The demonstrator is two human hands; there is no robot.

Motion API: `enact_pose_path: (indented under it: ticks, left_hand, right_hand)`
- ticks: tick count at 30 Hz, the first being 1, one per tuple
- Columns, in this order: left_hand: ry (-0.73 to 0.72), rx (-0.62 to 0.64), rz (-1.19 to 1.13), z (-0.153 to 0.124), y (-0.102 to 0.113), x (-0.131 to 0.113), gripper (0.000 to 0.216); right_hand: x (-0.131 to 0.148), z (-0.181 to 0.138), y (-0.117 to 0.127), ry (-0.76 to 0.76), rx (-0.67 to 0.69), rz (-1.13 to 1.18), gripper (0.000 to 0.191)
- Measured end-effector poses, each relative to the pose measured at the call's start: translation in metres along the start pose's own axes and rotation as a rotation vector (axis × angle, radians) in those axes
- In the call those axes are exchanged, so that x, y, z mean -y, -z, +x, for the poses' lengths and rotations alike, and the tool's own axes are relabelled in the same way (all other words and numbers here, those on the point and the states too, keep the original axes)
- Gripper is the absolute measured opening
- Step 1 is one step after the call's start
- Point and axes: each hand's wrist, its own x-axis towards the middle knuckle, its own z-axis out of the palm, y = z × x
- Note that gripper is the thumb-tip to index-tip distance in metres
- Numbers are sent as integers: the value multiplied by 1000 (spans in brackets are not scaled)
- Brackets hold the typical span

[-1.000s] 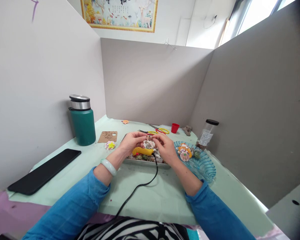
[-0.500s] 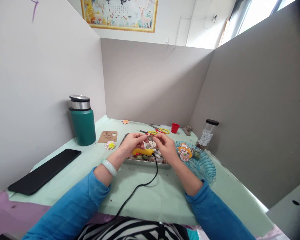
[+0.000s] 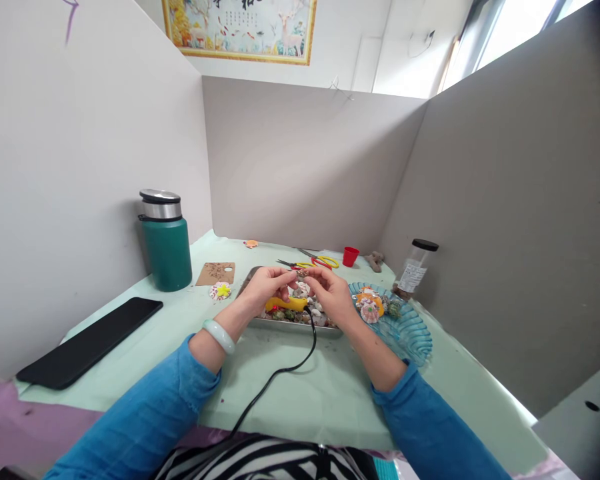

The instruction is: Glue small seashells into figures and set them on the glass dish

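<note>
Above a metal tray (image 3: 285, 325), my left hand (image 3: 266, 288) and my right hand (image 3: 333, 295) meet with fingertips pinched. Between them is a small reddish-brown speckled piece (image 3: 301, 273), mostly covered by the fingers, its kind too small to make out. Shells and pebbles (image 3: 316, 309) fill the tray below. Across them lies a yellow corded tool (image 3: 291, 304), which looks like a hot glue gun, with a small red light on it. Its black cord (image 3: 279, 373) runs toward me over the green tablecloth.
Right of the tray, a blue scalloped plate (image 3: 416, 333) bears decorated shells. Behind stand yellow-handled scissors (image 3: 326, 262), a red cup (image 3: 351, 257) and a lidded jar (image 3: 415, 270). At left are a green flask (image 3: 166, 250), a black slab (image 3: 93, 341), a brown card (image 3: 211, 274) and a decorated shell (image 3: 221, 291).
The small piece between my fingertips has turned slightly, and my hands have shifted barely at all. Everything on the table stays where it was.
</note>
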Motion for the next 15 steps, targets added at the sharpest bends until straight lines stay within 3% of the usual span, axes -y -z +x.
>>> enact_pose_path:
  ticks: [5, 10, 15]
  left_hand:
    - [-30, -50, 24, 0, -1, 0, 33]
    - [-136, 11, 86, -1, -2, -1, 39]
    - [-142, -43, 172, -2, -4, -3, 32]
  right_hand:
    - [2, 2, 0, -109, 4, 91, 26]
    - [5, 2, 0, -129, 10, 97, 27]
    - [5, 1, -1, -128, 26, 117, 26]
